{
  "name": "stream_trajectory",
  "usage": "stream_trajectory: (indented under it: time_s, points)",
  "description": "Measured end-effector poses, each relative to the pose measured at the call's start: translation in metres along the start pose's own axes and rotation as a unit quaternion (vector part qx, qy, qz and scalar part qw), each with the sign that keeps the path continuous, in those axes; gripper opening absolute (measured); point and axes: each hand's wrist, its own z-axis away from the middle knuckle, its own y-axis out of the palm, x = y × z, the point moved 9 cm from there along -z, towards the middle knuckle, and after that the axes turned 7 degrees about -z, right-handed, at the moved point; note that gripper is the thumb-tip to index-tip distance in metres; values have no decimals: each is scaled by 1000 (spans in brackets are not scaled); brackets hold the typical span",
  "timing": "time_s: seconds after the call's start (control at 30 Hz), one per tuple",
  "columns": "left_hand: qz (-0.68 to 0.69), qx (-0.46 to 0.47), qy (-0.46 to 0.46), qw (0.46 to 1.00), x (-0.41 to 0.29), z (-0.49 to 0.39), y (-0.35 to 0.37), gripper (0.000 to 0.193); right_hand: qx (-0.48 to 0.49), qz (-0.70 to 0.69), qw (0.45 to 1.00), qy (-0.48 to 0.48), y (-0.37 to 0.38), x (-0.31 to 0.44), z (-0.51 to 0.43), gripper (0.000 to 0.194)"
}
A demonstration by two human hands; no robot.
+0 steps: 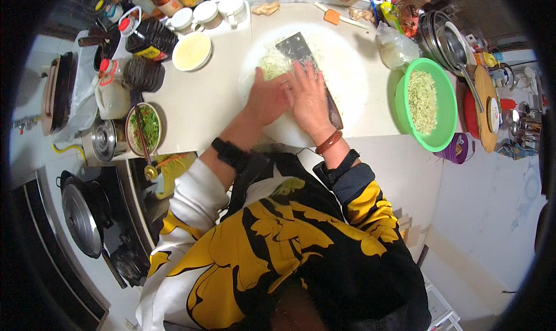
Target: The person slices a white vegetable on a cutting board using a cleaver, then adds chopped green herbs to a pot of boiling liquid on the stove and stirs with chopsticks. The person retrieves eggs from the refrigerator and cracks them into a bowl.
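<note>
A round white cutting board lies before me with shredded pale green cabbage on its far left part. A cleaver rests slantwise there, shreds stuck to its dark blade and its handle toward me, outside both hands. My right hand is spread palm down over the blade, fingertips against the shreds and metal; its grip is not closed around the handle. My left hand is beside it, thumb raised apart, fingers meeting the right hand's fingers. The fingertips of the left hand are partly hidden.
A green plastic basin of shredded cabbage stands at the counter's right edge. Leftward are a bowl of pale yellow liquid, a bowl of chopped greens with chopsticks across it, and bottles. Ginger and an orange-handled peeler-like tool lie behind.
</note>
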Motion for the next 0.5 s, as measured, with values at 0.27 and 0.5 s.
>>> stream_trajectory:
  time_s: [0.27,0.5]
  points:
    - [170,-39,-60,983,0,-3,-4,97,11,-265,963,-48,-2,10,8,46]
    - [240,-135,-34,961,-10,43,-24,74,-2,-85,994,62,2,-38,-10,42]
